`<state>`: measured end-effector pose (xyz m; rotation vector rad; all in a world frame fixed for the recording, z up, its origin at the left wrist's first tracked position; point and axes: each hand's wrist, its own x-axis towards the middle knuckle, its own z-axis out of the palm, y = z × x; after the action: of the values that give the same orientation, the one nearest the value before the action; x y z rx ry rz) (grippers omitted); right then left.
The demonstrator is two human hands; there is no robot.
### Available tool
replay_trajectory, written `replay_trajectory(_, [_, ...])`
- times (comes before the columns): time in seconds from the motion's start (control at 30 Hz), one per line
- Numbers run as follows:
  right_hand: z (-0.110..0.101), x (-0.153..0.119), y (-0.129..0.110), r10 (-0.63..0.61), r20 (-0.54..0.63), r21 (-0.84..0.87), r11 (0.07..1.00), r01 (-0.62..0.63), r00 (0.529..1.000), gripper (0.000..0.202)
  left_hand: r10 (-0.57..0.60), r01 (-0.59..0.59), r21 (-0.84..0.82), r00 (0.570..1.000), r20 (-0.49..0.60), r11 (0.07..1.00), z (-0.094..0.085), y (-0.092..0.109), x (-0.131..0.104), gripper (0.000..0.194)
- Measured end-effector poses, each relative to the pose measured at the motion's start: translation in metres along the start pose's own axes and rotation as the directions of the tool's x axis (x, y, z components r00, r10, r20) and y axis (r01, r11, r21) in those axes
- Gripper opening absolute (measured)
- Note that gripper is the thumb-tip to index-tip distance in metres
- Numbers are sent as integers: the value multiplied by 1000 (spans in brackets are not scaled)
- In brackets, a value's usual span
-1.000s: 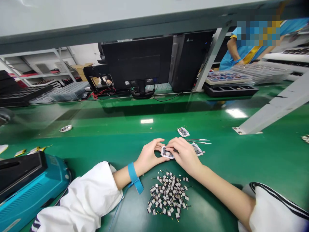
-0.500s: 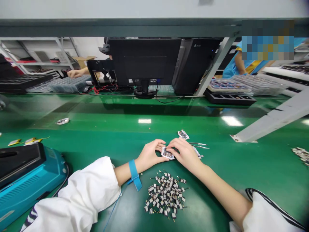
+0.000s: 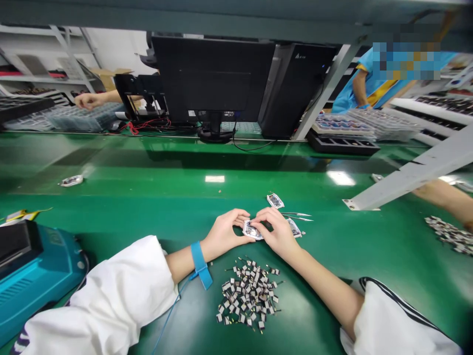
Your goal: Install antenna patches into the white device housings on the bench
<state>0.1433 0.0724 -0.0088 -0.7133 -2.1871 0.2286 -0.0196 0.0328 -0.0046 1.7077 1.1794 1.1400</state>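
My left hand [image 3: 226, 229] holds a small white-framed electronic housing [image 3: 252, 230] by its left side, thumb below and fingers above. Circuit parts show inside the frame. My right hand [image 3: 275, 229] is closed in a pinch over the housing's right part; whatever lies between those fingertips is too small to make out. Metal tweezers [image 3: 300, 217] stick out behind my right hand, points to the right; whether that hand grips them is hidden. Beside them lies another white-framed housing [image 3: 294, 228], with one more housing [image 3: 275, 200] farther back. A pile of small camera-like modules with short flex tails [image 3: 249, 293] lies below my hands.
A blue-and-black machine [image 3: 33, 276] stands at left, near yellow battery packs [image 3: 22, 215]. A monitor [image 3: 210, 79] and a white post [image 3: 402, 180] border the bench. A co-worker's arm [image 3: 445, 197] reaches in at right by another parts pile [image 3: 449, 234].
The camera view has shifted slightly, moving the scene left and up. A co-worker's arm has come in at the right. My hands stay on the same housing.
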Motion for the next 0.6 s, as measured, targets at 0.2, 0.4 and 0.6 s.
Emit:
replay_trajectory(0.2, [-7,1,-3,-43,52,-69,997,46,998,12,8,-8,21,1000,-8,1000,0,0,-1,44])
replay_trajectory(0.4, [-13,2,-2,-143,142,-230,957,174,979,12,8,-9,54,1000,18,998,-1,-2,0,47])
replay_trajectory(0.6, [-17,10,-13,-216,235,-375,879,294,948,16,17,-20,56,999,50,998,-1,-4,-1,50])
